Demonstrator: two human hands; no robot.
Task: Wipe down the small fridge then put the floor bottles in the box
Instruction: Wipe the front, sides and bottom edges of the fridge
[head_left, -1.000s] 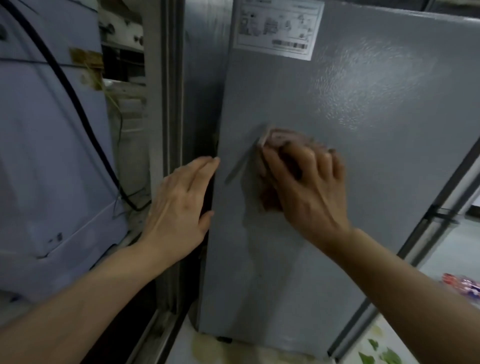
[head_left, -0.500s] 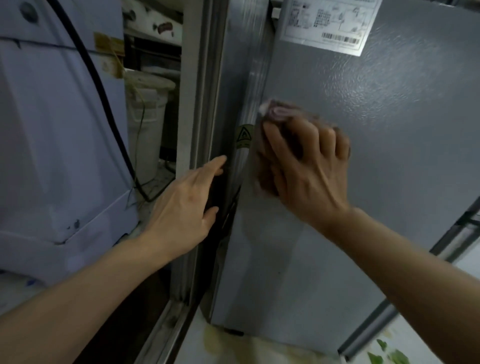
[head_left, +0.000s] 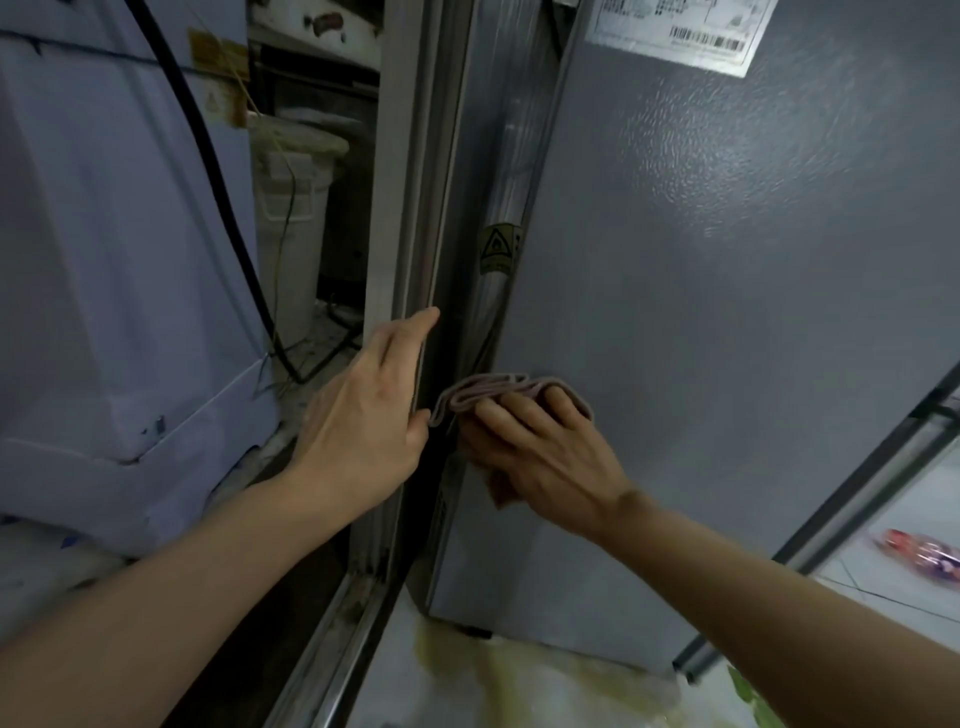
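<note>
fridge (head_left: 727, 312) wiping looks underway: right hand (head_left: 545, 457) presses a folded cloth (head_left: 498, 392) flat against the grey side panel near its edge, while left hand (head_left: 363, 415), open and empty, braces on the frame (head_left: 400, 208) just beside it. one bottle (head_left: 924, 556) lies on the floor well right of the hand; no box in view.
</note>
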